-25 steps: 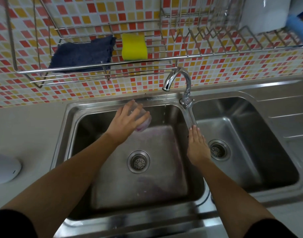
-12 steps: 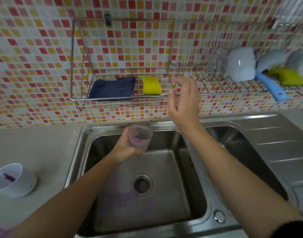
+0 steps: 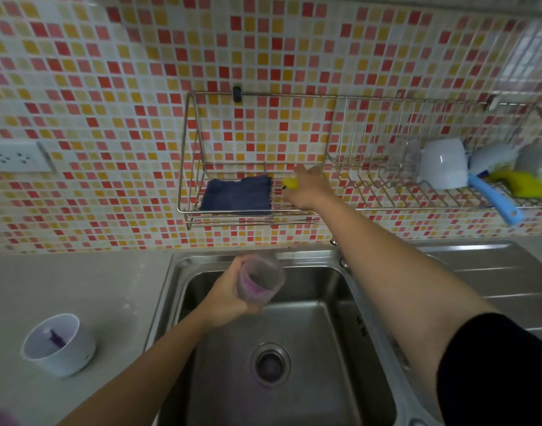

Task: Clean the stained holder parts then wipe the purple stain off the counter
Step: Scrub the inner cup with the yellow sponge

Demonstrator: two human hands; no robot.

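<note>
The clear cup, one stained part of the holder, sits in the left hand above the back of the sink, its mouth tipped toward the person and purple still coating the inside near the bottom. The left fingers are clenched round its side, gripping it firmly.

Up on the wall behind the sink, the right hand is stretched into the wire rack and lies on the yellow sponge, just right of the folded blue cloth. The fingers cover most of the sponge; I cannot tell whether they have closed on it or only touch it.

To my eye, what matters next is that the sponge lies well above and a little right of the cup, so the right hand, the nearer one, must bring it down and leftward to the cup's open mouth. The cup's long axis runs roughly up and away from the person, so the sponge would enter from the near side.

Left of the sink, on the counter, stands the white cup, the other part, with a purple smear inside. More purple shows blurred at the counter's near left corner.
</note>
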